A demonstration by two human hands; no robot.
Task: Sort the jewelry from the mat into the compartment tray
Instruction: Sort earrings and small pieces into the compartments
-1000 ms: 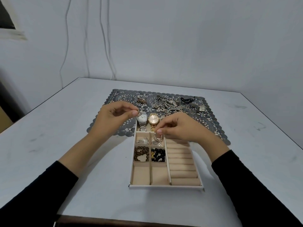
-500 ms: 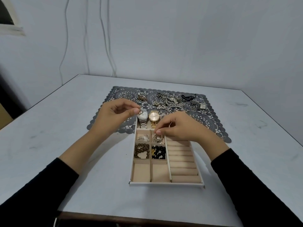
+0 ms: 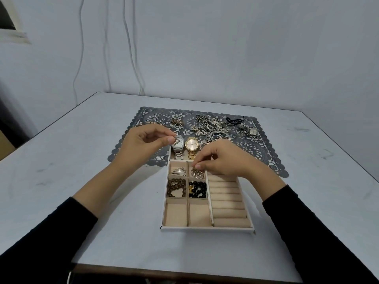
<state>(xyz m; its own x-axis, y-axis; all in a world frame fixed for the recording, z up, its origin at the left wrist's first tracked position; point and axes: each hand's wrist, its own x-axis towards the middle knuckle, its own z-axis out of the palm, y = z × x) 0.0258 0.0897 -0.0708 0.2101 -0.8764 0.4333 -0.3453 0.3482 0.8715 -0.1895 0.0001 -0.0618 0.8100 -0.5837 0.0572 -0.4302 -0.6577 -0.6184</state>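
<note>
Left hand: raised beside the far left corner of the beige compartment tray, with thumb and forefinger clamped on a small silver trinket.
Small silver trinket: held in the air just above the silver-faced metal watch in the tray's far cell.
Tray's left cells: one silver fan-shaped earring is lodged there, with a brown bead bracelet nearer; the two nearest cells are seen bare.
Right hand: over the tray's far middle, fingertips drawn together atop a second silver fan-shaped earring lying in its cell. Whether the earring is gripped cannot be told.
Grey lace mat: behind the tray, where a tangle of chains and pearls remains unsorted.
Step in hand: the second earring is judged to be at the point of being seated.
Next move: the trinket must be lowered gently into a fitting cell and the pinch released cleanly.
</note>
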